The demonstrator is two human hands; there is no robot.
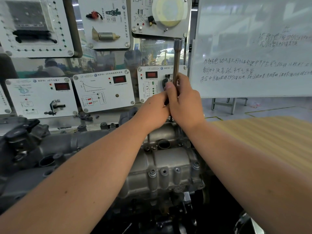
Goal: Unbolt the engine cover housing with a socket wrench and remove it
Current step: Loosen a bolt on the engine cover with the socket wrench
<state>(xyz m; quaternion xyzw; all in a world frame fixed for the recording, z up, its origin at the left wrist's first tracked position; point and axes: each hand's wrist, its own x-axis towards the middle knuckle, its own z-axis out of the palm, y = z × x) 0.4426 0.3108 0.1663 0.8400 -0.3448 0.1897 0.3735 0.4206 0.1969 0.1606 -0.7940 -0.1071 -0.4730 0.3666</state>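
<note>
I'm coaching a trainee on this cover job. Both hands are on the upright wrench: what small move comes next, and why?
Probably turn the wrench to loosen the bolt under it. Both the right hand and the left hand grip its shaft, which stands upright at the far edge of the cover. Bolts along the near edge look still seated, so unbolting seems unfinished. The tip itself is hidden behind the hands.

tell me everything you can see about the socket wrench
The socket wrench is a long, slim bar of shiny silvery metal, standing nearly upright above the far end of the grey engine cover. Its top end is a wider hollow socket, open upward. The right hand is wrapped round its lower shaft, thumb up, and the left hand grips just beside and below. Its lower tip is hidden behind the hands.
</note>
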